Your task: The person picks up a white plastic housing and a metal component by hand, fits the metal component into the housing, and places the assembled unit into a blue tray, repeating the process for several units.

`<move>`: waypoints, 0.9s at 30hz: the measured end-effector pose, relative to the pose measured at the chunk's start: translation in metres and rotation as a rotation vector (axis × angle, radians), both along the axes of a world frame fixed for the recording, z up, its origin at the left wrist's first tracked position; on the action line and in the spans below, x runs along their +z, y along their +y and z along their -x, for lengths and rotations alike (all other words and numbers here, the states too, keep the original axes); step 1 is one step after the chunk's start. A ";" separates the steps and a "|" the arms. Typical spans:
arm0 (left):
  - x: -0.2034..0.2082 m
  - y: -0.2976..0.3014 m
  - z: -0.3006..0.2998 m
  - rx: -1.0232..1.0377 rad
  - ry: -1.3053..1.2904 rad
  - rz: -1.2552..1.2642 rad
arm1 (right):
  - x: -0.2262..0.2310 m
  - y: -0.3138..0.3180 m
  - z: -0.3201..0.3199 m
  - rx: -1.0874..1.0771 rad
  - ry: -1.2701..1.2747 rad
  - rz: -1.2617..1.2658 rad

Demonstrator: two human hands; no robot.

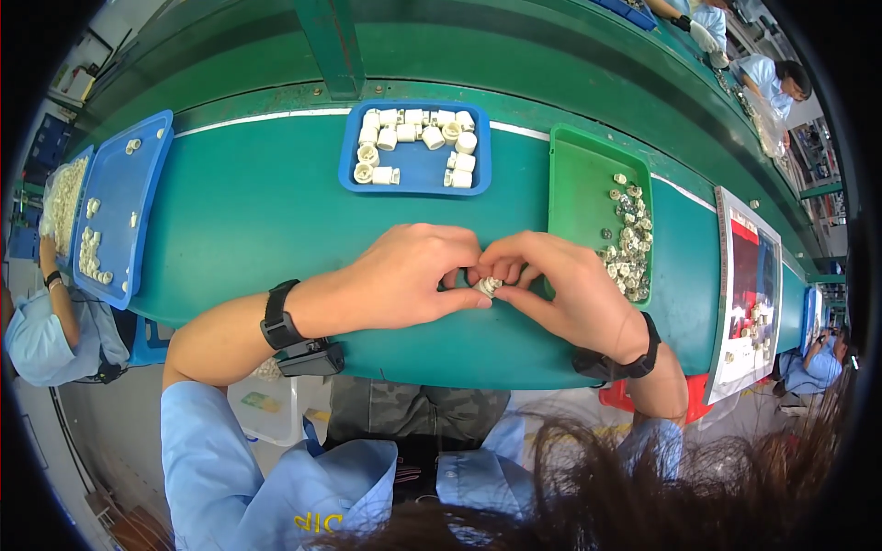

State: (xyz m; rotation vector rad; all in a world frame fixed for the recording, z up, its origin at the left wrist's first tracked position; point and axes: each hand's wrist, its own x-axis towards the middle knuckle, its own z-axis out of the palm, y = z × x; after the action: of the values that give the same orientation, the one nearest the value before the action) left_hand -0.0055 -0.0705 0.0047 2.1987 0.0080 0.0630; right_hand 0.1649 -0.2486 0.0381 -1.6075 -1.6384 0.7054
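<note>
Over the middle of the green table, my left hand (404, 275) and my right hand (577, 286) meet with fingertips pinched together. Between them is a small white ceramic-looking part (490, 286) with some metal on it; the fingers cover much of it. Ahead of my hands a blue tray (423, 179) carries several white lamp-holder-like pieces (433, 138) along its back and sides. Close to my right hand lies a green tray (579, 174), where several small white and metal parts (632, 234) are heaped toward its right side.
On the left, another blue tray (138, 197) has a few small white parts, beside a bag of white pieces (62, 197). A white board with a red and dark print (753, 275) bears more parts at right. A green upright post (329, 46) rises behind. Co-workers sit at both sides.
</note>
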 end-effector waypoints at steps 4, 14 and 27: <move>-0.004 -0.003 0.002 -0.009 0.009 -0.026 | -0.004 -0.002 0.003 -0.025 0.148 0.081; 0.002 -0.004 0.002 0.002 0.048 0.027 | 0.000 0.000 0.002 -0.095 0.250 0.167; -0.002 0.000 -0.002 -0.010 0.032 0.116 | 0.000 0.001 -0.006 -0.149 0.484 0.256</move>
State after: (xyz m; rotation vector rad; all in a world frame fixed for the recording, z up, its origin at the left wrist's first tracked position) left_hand -0.0039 -0.0707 0.0029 2.0832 0.0177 0.0211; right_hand 0.1708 -0.2477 0.0384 -1.5544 -1.1022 1.1567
